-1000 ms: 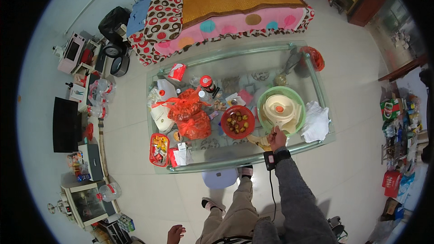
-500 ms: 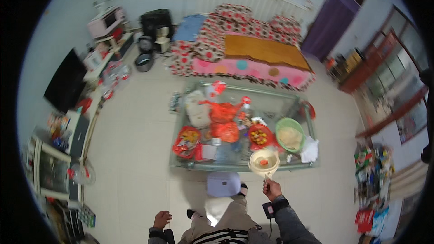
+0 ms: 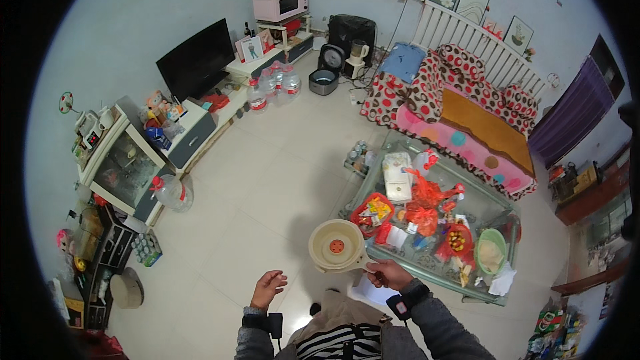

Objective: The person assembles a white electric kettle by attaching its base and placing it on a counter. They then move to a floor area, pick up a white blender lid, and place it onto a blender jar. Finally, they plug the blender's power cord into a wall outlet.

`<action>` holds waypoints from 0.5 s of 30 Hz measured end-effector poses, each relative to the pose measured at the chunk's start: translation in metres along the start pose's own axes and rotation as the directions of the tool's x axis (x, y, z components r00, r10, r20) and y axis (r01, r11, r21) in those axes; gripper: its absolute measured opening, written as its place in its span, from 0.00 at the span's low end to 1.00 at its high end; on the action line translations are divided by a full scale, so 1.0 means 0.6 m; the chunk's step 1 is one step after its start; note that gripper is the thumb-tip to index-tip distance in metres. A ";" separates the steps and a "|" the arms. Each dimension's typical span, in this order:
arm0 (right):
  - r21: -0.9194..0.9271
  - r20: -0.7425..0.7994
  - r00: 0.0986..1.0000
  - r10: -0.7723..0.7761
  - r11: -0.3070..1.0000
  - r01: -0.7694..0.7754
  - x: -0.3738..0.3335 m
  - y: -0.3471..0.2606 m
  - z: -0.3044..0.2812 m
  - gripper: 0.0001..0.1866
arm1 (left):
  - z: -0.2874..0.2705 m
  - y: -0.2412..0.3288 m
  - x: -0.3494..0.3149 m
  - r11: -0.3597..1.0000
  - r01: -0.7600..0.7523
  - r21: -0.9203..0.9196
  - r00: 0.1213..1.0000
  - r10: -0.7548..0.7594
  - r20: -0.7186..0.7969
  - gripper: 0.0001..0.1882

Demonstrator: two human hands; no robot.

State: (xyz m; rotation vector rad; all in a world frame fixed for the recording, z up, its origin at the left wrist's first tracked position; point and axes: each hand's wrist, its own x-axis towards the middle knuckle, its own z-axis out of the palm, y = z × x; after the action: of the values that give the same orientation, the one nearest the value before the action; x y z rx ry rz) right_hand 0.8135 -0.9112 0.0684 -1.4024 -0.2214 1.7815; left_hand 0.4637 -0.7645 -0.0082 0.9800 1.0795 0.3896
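A round cream-coloured pot with a side handle hangs over the floor, at the near left corner of the glass table. Its inside faces up, and a small orange-red disc lies at the centre of the bottom. My right hand is closed around the handle on the pot's right side. Left of and below the pot is my left hand, apart from it, with its fingers spread and nothing in them.
The glass table bears red plastic bags, a red basket of packets, a red bowl of fruit and a green basin. A cabinet with a television, a water jug and an open rice cooker line the left.
My view has turned left. The pot has moved left from over the table's near edge to over the floor. My left hand has risen closer to it.
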 end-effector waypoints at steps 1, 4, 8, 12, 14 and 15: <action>-0.021 0.041 0.999 0.017 1.000 -0.016 0.020 -0.020 0.023 0.14 | -0.008 0.022 0.006 1.000 -0.011 -0.003 1.000 0.011 -0.001 0.19; -0.067 0.134 0.988 0.081 0.995 -0.073 0.094 -0.053 0.055 0.14 | -0.024 0.101 0.040 0.999 -0.036 0.002 0.999 0.036 -0.002 0.21; -0.136 0.282 0.957 0.066 0.990 -0.028 0.186 -0.123 0.070 0.14 | -0.015 0.201 0.115 0.999 -0.040 -0.034 0.999 0.040 -0.007 0.21; -0.148 0.371 0.927 0.054 0.989 0.002 0.268 -0.215 0.097 0.14 | -0.026 0.299 0.193 1.000 -0.023 -0.009 0.997 0.022 -0.069 0.22; -0.130 0.399 0.917 0.026 0.991 0.029 0.314 -0.258 0.107 0.14 | -0.045 0.338 0.237 0.999 -0.017 0.028 0.992 0.020 -0.122 0.20; -0.177 0.438 0.899 0.021 0.982 0.063 0.328 -0.286 0.110 0.14 | -0.047 0.360 0.252 0.999 -0.023 0.030 0.989 0.027 -0.144 0.19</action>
State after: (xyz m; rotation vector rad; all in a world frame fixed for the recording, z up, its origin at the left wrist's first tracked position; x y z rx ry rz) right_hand 0.8368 -0.6435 0.0524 -1.0946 -0.6560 2.0853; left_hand 0.5470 -0.5293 0.0814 1.0025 1.2074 0.4732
